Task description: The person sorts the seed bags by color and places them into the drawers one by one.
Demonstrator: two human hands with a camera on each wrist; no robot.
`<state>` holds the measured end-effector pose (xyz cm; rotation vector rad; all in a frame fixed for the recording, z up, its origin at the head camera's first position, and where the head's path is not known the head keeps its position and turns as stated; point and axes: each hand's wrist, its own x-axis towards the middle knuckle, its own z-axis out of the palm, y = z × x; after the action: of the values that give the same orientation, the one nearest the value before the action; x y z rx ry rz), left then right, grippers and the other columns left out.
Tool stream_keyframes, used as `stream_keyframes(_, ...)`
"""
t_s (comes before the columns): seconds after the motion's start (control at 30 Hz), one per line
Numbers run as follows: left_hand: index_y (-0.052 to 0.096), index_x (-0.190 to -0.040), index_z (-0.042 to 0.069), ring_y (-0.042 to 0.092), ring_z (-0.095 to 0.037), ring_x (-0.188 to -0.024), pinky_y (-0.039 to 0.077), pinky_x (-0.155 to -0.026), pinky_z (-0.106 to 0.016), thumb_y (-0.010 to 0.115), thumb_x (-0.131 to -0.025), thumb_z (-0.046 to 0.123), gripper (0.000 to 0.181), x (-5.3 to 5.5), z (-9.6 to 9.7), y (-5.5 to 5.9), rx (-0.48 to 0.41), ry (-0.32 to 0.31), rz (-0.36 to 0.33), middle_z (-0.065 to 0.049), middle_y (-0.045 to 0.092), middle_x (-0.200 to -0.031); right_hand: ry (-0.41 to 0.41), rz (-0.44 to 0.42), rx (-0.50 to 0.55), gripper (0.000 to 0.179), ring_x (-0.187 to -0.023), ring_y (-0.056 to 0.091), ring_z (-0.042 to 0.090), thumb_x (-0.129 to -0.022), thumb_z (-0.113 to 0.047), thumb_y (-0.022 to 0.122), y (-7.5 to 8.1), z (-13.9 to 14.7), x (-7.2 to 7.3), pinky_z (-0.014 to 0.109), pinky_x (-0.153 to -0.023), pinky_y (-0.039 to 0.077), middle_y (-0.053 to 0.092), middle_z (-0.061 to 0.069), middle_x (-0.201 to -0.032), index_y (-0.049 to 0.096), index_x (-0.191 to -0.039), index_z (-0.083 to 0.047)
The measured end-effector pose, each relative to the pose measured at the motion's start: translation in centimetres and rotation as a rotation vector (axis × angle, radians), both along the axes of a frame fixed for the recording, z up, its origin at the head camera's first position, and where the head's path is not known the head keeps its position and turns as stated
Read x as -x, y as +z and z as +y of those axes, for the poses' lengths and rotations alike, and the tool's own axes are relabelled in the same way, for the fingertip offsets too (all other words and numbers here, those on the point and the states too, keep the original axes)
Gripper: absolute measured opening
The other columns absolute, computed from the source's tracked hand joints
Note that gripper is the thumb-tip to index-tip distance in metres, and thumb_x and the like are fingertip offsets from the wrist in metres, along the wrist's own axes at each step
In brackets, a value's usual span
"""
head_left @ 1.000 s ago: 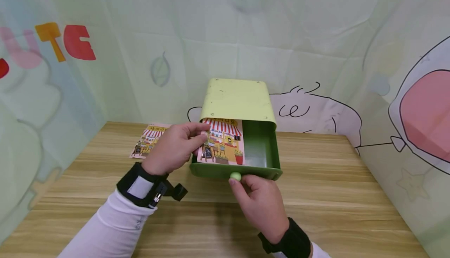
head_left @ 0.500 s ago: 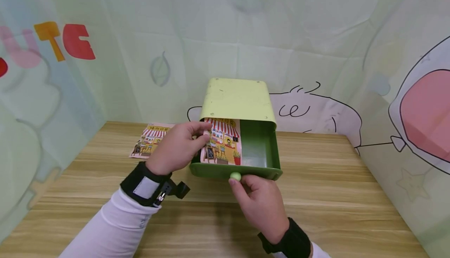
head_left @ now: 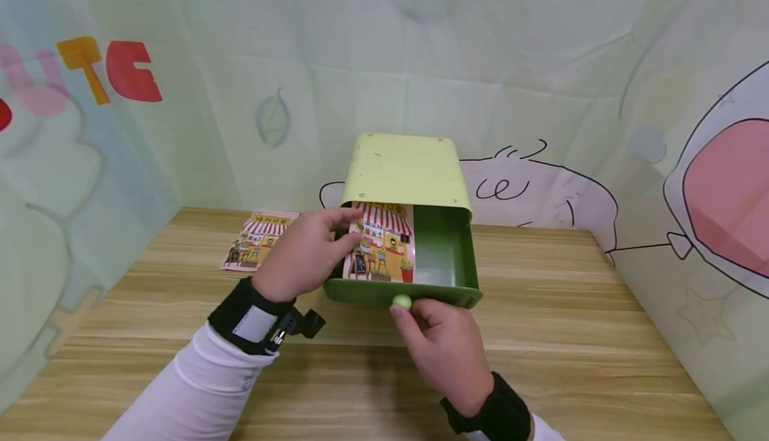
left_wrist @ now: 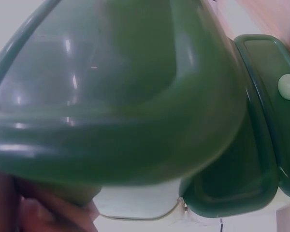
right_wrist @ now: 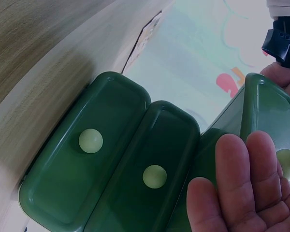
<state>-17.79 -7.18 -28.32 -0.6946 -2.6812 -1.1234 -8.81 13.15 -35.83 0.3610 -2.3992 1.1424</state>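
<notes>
A small cabinet with a pale yellow-green top [head_left: 408, 169] stands at the back of the table, its green upper drawer [head_left: 447, 254] pulled out. Inside the drawer's left side lies a flat printed card [head_left: 384, 247] picturing a shopfront under a striped awning. My left hand [head_left: 297, 257] reaches over the drawer's left wall and pinches the card's left edge between thumb and fingers. With thumb and forefinger, my right hand [head_left: 444, 347] grips the drawer's round light green knob [head_left: 402, 301]. The right wrist view shows my other fingers [right_wrist: 234, 179] extended beside the drawer.
A matching printed card [head_left: 255, 237] lies on the wooden table [head_left: 571, 334], left of the cabinet and partly behind my left hand. Two closed lower drawers, with knobs [right_wrist: 91, 140], show in the right wrist view. A printed cloth backdrop [head_left: 517, 67] surrounds the table.
My left hand has shifted slightly right, and the card's left edge has moved slightly inward within the drawer. My right hand and the drawer have stayed in place.
</notes>
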Motion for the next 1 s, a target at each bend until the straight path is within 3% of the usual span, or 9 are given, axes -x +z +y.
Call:
stream_keyframes(0.07,0.057,-0.129,0.013,0.035,-0.013,-0.039,0.038,-0.040,-0.032,0.059,-0.093,0.026,0.038,-0.02,0.04,-0.02,0.005,0.006,0.008,0.002,0.065,-0.107,0.001,0.006,0.000,0.034,-0.040,0.037,0.000,-0.091,-0.046,0.057,0.00,-0.04,0.00,0.021,-0.035,0.029,0.039,-0.020,-0.047,0.060,-0.062,-0.028)
stream_keyframes(0.43,0.055,-0.130,0.010,0.034,-0.012,-0.039,0.038,-0.040,-0.032,0.060,-0.093,0.027,0.041,-0.03,0.09,-0.10,0.030,0.018,0.025,0.001,0.063,-0.106,-0.002,0.000,0.001,0.034,-0.041,0.037,0.000,-0.091,-0.046,0.057,-0.04,-0.09,0.00,0.021,-0.035,0.029,0.039,-0.020,-0.047,0.060,-0.062,-0.028)
stream_keyframes(0.53,0.055,-0.131,0.009,0.044,-0.011,-0.048,0.043,-0.047,-0.033,0.060,-0.093,0.027,0.042,-0.07,0.11,-0.01,0.040,0.023,0.035,-0.001,0.063,-0.112,0.001,-0.003,0.004,0.034,-0.041,0.037,0.001,-0.091,-0.046,0.057,-0.04,-0.09,0.00,0.021,-0.035,0.030,0.039,-0.020,-0.047,0.061,-0.063,-0.028)
stream_keyframes(0.63,0.055,-0.130,0.008,0.056,-0.011,-0.074,0.051,-0.065,-0.036,0.060,-0.093,0.026,0.041,-0.14,0.15,0.09,0.049,0.027,0.047,-0.004,0.061,-0.120,0.001,-0.009,0.003,0.033,-0.041,0.037,0.001,-0.091,-0.046,0.057,-0.04,-0.05,0.01,0.021,-0.035,0.030,0.040,-0.020,-0.047,0.061,-0.063,-0.028)
stream_keyframes(0.7,0.056,-0.129,0.007,0.056,-0.011,-0.093,0.051,-0.079,-0.040,0.061,-0.092,0.026,0.041,-0.16,0.15,0.15,0.050,0.030,0.056,-0.005,0.060,-0.123,0.001,-0.008,0.000,0.033,-0.041,0.038,0.001,-0.091,-0.046,0.057,-0.04,-0.04,0.01,0.021,-0.035,0.031,0.040,-0.020,-0.047,0.061,-0.063,-0.028)
stream_keyframes(0.8,0.057,-0.127,0.006,0.051,-0.012,-0.108,0.048,-0.089,-0.043,0.062,-0.092,0.025,0.040,-0.23,0.10,0.17,0.052,0.041,0.073,-0.006,0.060,-0.123,0.000,-0.006,-0.001,0.033,-0.041,0.038,0.001,-0.091,-0.045,0.057,-0.01,-0.07,0.00,0.022,-0.035,0.031,0.040,-0.020,-0.047,0.061,-0.063,-0.028)
stream_keyframes(0.83,0.058,-0.126,0.007,0.053,-0.012,-0.105,0.050,-0.085,-0.043,0.062,-0.091,0.026,0.040,-0.26,0.07,0.17,0.046,0.045,0.075,-0.006,0.060,-0.123,-0.001,-0.005,-0.002,0.033,-0.041,0.038,0.001,-0.091,-0.045,0.057,-0.01,-0.08,0.00,0.022,-0.035,0.032,0.040,-0.020,-0.047,0.061,-0.063,-0.028)
stream_keyframes(0.9,0.059,-0.126,0.009,0.060,-0.013,-0.081,0.054,-0.066,-0.041,0.062,-0.092,0.028,0.039,-0.31,-0.10,0.08,0.029,0.054,0.076,-0.004,0.061,-0.121,0.000,-0.003,0.000,0.033,-0.041,0.038,0.001,-0.091,-0.045,0.057,0.01,-0.11,-0.01,0.022,-0.036,0.032,0.040,-0.020,-0.047,0.061,-0.063,-0.028)
stream_keyframes(1.0,0.060,-0.124,0.014,0.048,-0.013,-0.047,0.042,-0.039,-0.034,0.059,-0.093,0.033,0.037,-0.32,-0.50,-0.14,-0.013,0.068,0.081,0.000,0.064,-0.113,0.001,-0.001,0.005,0.034,-0.042,0.037,0.001,-0.091,-0.045,0.057,0.01,-0.16,-0.01,0.021,-0.036,0.031,0.039,-0.020,-0.048,0.060,-0.062,-0.027)
